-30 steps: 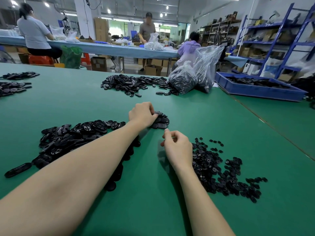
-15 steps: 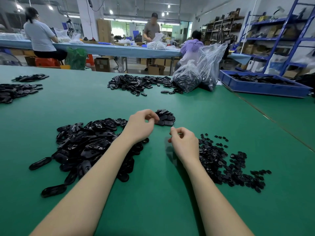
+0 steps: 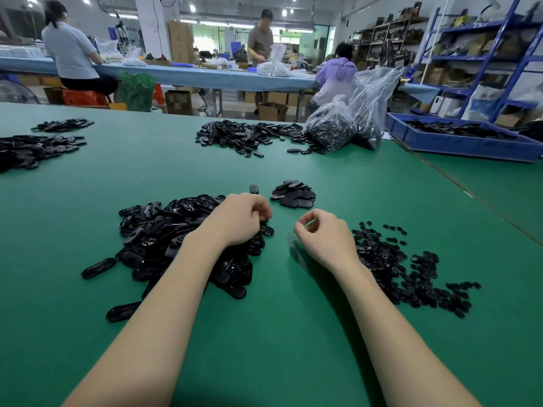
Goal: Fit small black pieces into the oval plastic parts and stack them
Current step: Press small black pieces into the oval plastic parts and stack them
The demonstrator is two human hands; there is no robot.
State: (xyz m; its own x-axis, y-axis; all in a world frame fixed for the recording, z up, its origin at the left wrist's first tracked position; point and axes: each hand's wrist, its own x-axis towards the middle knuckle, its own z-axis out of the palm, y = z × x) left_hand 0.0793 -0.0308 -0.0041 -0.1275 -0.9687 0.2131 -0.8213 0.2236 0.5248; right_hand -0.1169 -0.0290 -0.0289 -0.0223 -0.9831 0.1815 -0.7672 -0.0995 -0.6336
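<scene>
Left hand (image 3: 239, 218) curls into the near edge of the oval-part heap (image 3: 164, 239) at centre-left, seemingly picking one, while the right hand (image 3: 324, 236) pinches thumb to fingertip beside the small black pieces (image 3: 405, 268), contents unclear. Next, I'd judge, comes seating a piece, then adding to the finished stack (image 3: 293, 193) just beyond. Upper right, a blue tray (image 3: 458, 143) and clear bags (image 3: 332, 127) hold more black parts.

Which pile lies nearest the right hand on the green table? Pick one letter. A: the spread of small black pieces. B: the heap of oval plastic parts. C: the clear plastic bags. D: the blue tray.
A: the spread of small black pieces lies directly beside the right hand, while the oval plastic parts sit under the left hand.
</scene>
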